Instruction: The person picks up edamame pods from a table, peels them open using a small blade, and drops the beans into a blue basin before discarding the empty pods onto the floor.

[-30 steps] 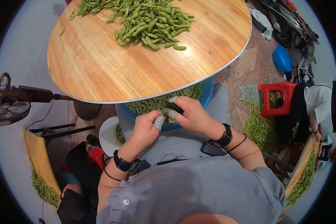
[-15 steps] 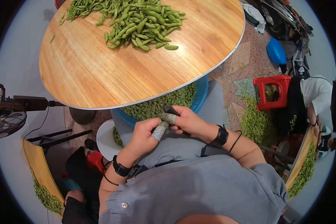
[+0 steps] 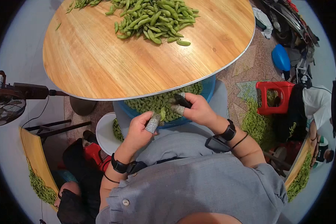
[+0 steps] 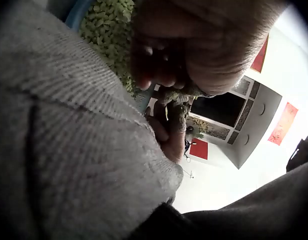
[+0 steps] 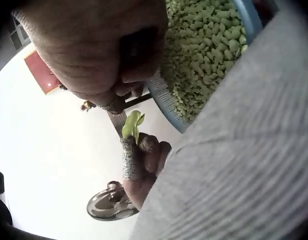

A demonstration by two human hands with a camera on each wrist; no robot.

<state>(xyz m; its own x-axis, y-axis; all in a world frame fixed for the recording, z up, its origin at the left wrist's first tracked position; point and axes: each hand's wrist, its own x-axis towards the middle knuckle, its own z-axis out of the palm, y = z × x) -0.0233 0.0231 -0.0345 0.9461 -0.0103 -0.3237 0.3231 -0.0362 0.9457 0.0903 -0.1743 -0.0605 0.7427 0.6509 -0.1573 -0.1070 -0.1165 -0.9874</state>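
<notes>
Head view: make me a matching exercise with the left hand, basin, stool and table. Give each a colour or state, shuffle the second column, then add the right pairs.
Column one
1. Left hand
2. Basin
3. Stool
4. Table

Column two
A. Red, standing on the floor
B. Wood-coloured on top, with a heap of pods on it
C. Holding one green pod
D. Blue, with shelled beans in it

Right pairs: 1-C, 2-D, 3-A, 4-B
</notes>
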